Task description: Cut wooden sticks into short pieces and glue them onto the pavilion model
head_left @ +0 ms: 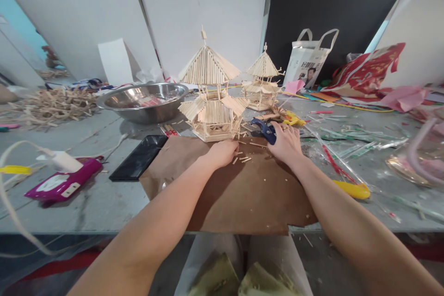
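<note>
My right hand (pixel 287 143) is at the far right part of a brown sheet (pixel 249 194), with its fingers closed on a blue-handled tool (pixel 264 130) whose exact kind I cannot make out. My left hand (pixel 225 153) rests on the sheet with fingers curled together; whatever they pinch is hidden. Small cut pieces of wooden stick (pixel 245 159) lie just right of it. Directly behind the left hand stands a two-tiered pavilion model (pixel 211 118) of thin wooden sticks with a pointed roof. A smaller stick pavilion (pixel 262 85) stands farther back to the right.
A steel basin (pixel 145 106), a heap of sticks (pixel 57 106), a black phone (pixel 138 157) and a purple power strip (pixel 65 180) occupy the left. To the right are a yellow-handled thing (pixel 353 189), glue-like clear sticks (pixel 367 143) and a white bag (pixel 307 62).
</note>
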Available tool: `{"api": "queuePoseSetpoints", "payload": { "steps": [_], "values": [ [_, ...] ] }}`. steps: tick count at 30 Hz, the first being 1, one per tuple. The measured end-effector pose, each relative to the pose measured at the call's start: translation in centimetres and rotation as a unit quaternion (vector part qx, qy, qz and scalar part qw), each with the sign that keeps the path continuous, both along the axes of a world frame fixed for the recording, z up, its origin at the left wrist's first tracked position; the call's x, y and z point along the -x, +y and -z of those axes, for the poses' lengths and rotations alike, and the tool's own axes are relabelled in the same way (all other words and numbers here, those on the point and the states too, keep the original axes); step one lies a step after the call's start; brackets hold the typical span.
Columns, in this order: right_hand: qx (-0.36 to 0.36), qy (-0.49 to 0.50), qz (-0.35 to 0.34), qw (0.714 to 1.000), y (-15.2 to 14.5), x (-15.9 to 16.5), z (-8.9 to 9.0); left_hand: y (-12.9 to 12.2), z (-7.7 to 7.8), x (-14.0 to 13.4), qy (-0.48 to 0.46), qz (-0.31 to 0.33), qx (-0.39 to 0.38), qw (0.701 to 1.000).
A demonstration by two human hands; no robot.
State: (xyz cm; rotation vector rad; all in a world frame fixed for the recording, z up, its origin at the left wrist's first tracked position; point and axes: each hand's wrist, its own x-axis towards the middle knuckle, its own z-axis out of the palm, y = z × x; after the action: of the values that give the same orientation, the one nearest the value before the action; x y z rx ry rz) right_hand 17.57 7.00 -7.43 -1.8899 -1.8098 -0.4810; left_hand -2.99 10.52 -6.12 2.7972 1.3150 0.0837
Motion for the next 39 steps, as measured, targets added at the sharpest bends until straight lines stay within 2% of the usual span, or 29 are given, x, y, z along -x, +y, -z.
{"api": "queuePoseSetpoints", "payload": {
  "steps": [7, 12, 17, 21, 28, 39],
  "values": [
    [-0.004, -0.004, 0.0, 1.0, 0.1, 0.0, 0.1, -0.1, 0.0, -0.2, 0.019, -0.021, 0.006, 1.0],
    [-0.003, -0.005, 0.003, 1.0, 0.1, -0.1, 0.1, 0.3, 0.0, 0.2, -0.017, -0.025, 0.008, 1.0],
    [-0.005, -0.003, 0.003, 1.0, 0.0, -0.1, 0.0, 0.2, -0.4, 0.1, -0.067, 0.007, -0.001, 0.998],
    [-0.002, -0.001, 0.005, 1.0, 0.1, -0.2, 0.1, -0.4, -0.7, -0.4, -0.082, 0.033, 0.029, 0.996],
    [-0.004, 0.004, 0.003, 1.0, 0.1, -0.1, 0.2, -0.4, 0.2, -0.8, -0.041, 0.084, 0.032, 0.995],
    [-0.012, 0.002, -0.002, 1.0, 0.1, -0.1, 0.2, -0.4, 0.7, -0.7, -0.07, 0.057, 0.03, 0.995]
  ]
}}
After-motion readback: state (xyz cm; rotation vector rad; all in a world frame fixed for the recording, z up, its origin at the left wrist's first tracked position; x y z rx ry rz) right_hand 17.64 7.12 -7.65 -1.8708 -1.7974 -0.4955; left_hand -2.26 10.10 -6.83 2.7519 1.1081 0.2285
